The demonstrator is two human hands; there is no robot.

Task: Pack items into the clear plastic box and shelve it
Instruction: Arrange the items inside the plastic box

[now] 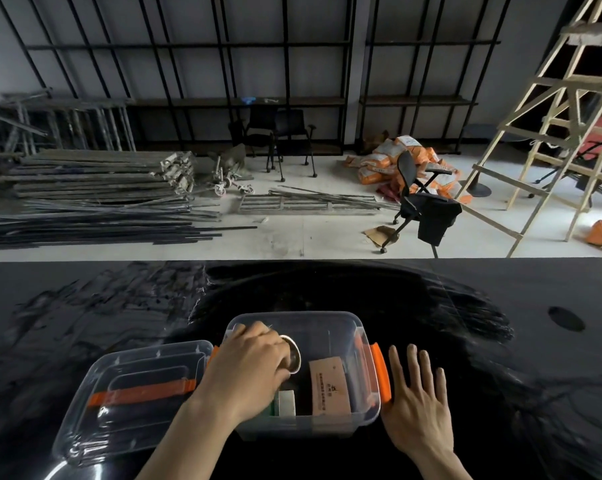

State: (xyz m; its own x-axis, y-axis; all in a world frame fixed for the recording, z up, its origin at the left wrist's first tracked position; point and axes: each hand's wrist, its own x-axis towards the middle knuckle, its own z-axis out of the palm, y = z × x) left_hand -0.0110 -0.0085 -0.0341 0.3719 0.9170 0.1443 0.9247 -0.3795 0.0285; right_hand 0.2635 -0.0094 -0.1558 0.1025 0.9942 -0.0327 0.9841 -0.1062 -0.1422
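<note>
The clear plastic box (330, 325) with orange latches stands open on the black table, near its front edge. My left hand (249, 365) reaches down into the box and grips a round metal tin (292, 353). A brown cardboard packet (329, 382) and a small white and green item (285, 403) lie inside. My right hand (417, 400) rests flat on the table, fingers spread, touching the box's right side by the orange latch (381, 372). The clear lid (133, 393) with an orange handle lies on the table to the left of the box.
The black table (465, 306) stretches wide ahead, with a round hole (566, 318) at the right. Beyond it are black wall shelves (237, 100), stacked metal poles (95, 192), office chairs (420, 202), orange sacks and a wooden ladder (549, 116).
</note>
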